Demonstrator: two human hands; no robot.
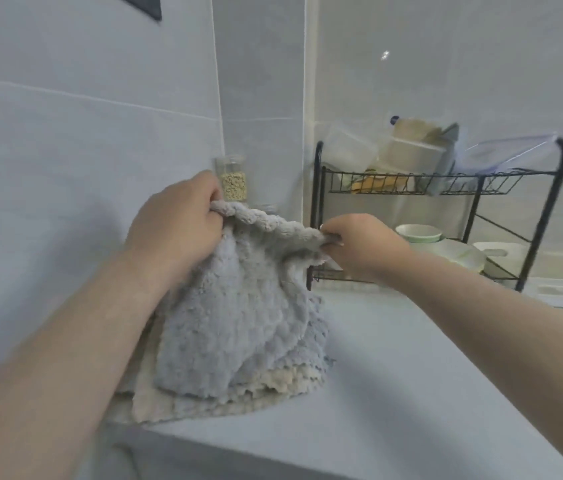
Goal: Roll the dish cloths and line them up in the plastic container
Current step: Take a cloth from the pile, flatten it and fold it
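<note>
The blue-grey dish cloth [238,327] hangs in the air over the counter [411,358], held up by its top edge. The left hand [176,226] is closed tight on one top corner, and the right hand [359,244] pinches the other corner between thumb and fingers. Holding it by two corners probably lets the cloth fall open and flat, so it can be laid down smooth before it is rolled. Its bottom edge touches a small pile of other cloths [224,400], cream and grey, that lie on the counter right under it. They seem to be waiting their turn. No cloth looks rolled yet, so the job seems to be near its start. Behind the left hand a glass jar [233,180] with pale bits in it stands by the wall. To the right is a black wire rack [446,209] with bowls below and clear plastic tubs on top. Which tub is the plastic container for the rolls cannot be told.
</note>
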